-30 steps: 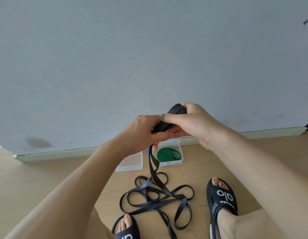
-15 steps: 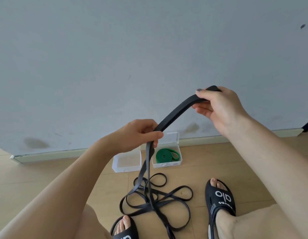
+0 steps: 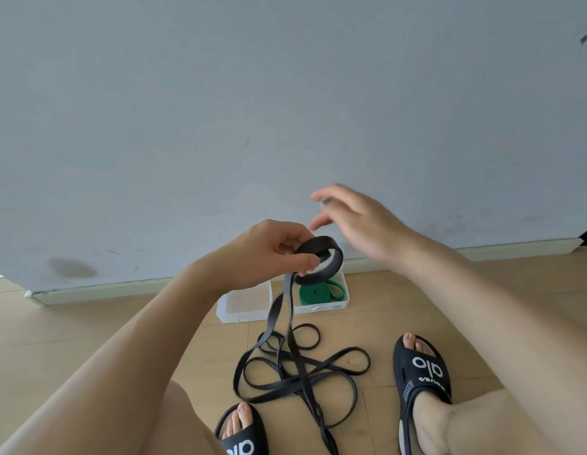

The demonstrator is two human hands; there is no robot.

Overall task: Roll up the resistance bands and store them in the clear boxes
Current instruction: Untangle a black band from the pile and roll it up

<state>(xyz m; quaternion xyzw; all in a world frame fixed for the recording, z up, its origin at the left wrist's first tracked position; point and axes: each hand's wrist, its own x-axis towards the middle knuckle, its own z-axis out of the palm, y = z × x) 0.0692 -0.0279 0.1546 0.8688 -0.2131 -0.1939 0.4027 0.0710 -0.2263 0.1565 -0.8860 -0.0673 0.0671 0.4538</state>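
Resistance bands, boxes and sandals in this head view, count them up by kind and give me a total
Black resistance band, partly coiled in the left hand: 1
Green resistance band, rolled in the right-hand box: 1
Clear boxes: 2
Black sandals: 2
Total: 6

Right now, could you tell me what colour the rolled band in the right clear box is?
Green; the rolled band shows best in the head view.

Wooden floor (image 3: 88, 336) carries two clear boxes (image 3: 244, 305) side by side against the wall's baseboard. Loose black band (image 3: 302, 369) tangles just in front of the boxes, black slides (image 3: 423, 372) beside it.
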